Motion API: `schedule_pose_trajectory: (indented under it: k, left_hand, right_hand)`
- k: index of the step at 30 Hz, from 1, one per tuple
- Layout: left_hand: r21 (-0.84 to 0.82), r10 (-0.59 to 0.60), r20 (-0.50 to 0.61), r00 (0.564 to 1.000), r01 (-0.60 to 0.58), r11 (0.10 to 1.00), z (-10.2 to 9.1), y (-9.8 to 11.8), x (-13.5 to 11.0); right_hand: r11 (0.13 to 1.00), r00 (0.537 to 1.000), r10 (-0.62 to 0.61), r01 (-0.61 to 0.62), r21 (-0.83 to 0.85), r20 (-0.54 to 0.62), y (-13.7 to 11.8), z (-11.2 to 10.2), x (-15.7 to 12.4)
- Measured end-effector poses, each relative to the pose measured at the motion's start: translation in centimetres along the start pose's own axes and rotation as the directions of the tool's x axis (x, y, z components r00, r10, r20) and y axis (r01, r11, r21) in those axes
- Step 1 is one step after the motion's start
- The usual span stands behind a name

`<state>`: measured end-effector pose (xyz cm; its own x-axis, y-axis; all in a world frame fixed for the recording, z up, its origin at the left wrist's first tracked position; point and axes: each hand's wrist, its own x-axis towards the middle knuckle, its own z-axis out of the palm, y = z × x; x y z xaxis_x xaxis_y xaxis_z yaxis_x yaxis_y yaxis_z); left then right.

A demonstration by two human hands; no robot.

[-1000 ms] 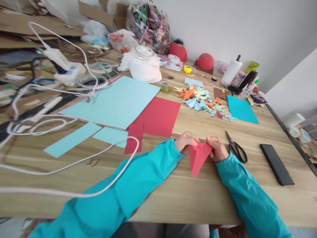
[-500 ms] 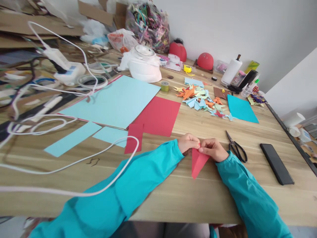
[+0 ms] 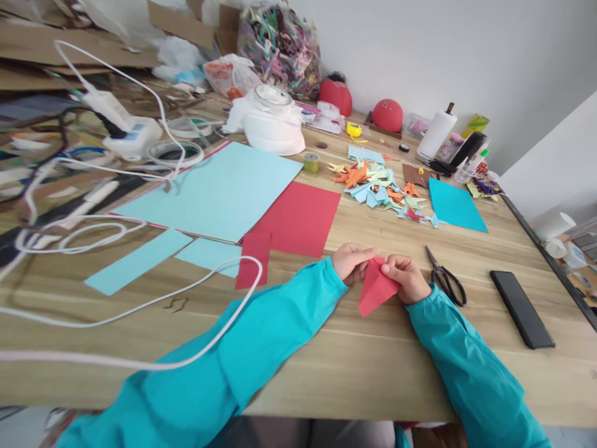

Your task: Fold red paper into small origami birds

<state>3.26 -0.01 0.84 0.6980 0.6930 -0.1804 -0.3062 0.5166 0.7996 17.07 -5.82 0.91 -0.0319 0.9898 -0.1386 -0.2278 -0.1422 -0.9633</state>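
Observation:
Both of my hands hold a folded red paper [image 3: 375,289] just above the wooden table [image 3: 354,367]. My left hand [image 3: 351,261] pinches its upper left edge. My right hand [image 3: 407,277] has its fingers closed on the right side. The paper tapers to a point that faces me and tilts to the left. Teal sleeves cover both arms.
Black scissors [image 3: 446,279] and a black phone [image 3: 522,308] lie to the right. A red sheet [image 3: 298,219] and light blue sheets [image 3: 219,193] lie ahead on the left. Folded paper shapes [image 3: 377,186] are piled behind. White cables [image 3: 140,305] loop across the left.
The red paper went from a wide triangle to a narrower fold as my hands came together. Now it sits a little higher and tilted, with my right hand on its right side.

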Motion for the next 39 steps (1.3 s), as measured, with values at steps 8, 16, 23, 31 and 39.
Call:
schedule_pose_trajectory:
  k: [8,16,23,31,39]
  left_hand:
    - [0.070,-0.054,0.003,0.999,0.054,0.996,-0.2,-0.2,-0.1]
    - [0.047,0.282,-0.220,0.934,-0.279,0.959,-1.0,-0.8,1.3]
    - [0.285,0.315,-0.164,0.935,-0.260,0.923,-1.2,-1.2,1.0]
    - [0.294,0.115,-0.161,0.980,-0.064,0.954,-0.9,-0.2,0.7]
    - [0.205,-0.047,-0.103,0.994,0.067,0.976,-1.1,0.5,0.6]
  right_hand:
    - [0.991,0.998,-0.013,0.020,0.133,-0.057,0.2,-0.2,0.3]
    - [0.964,0.988,-0.145,0.154,0.215,-0.057,-0.1,-0.6,0.7]
    - [0.983,0.984,-0.179,0.178,-0.053,-0.009,1.0,-0.5,0.6]
    - [0.965,0.945,-0.254,0.234,-0.115,-0.204,1.3,-0.9,0.8]
    - [0.936,0.920,-0.318,0.267,-0.228,-0.229,1.1,-1.4,1.0]
